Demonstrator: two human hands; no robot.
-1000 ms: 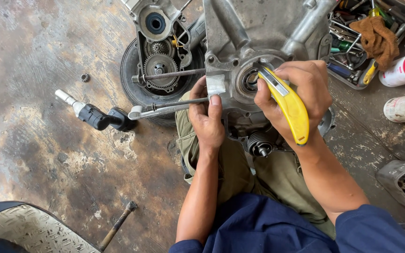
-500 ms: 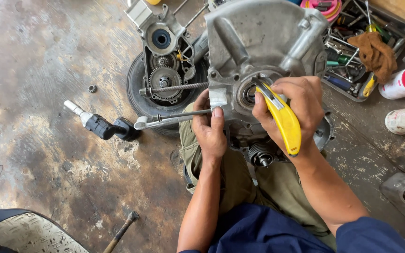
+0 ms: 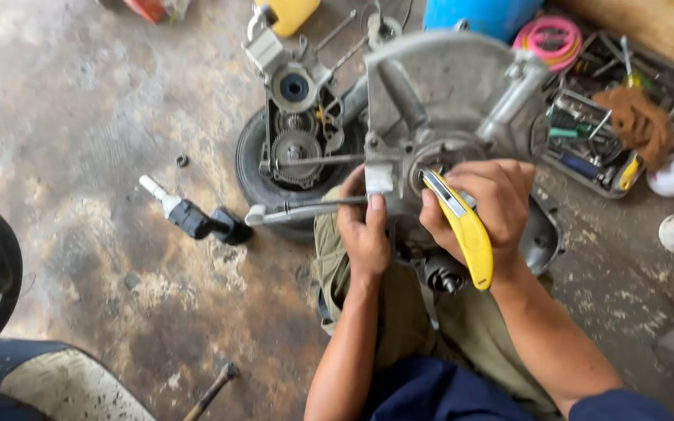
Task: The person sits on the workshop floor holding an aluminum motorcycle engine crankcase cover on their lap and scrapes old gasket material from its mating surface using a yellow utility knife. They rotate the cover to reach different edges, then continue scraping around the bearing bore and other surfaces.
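Tool tray (image 3: 668, 74), pink cord coil (image 3: 553, 43); hammer (image 3: 211, 392)

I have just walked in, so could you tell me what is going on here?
A person sits on a stained concrete floor with a grey engine casing before them. The right hand holds a yellow-handled knife with its tip at the casing's round opening. The left hand steadies the casing's edge. A tray of tools lies nearby.

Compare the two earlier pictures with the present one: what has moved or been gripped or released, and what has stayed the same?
Little has changed. The view has drifted, so the whole scene sits lower in the picture. The right hand still grips the yellow knife at the engine casing, and the left hand still steadies it. Nothing was released.
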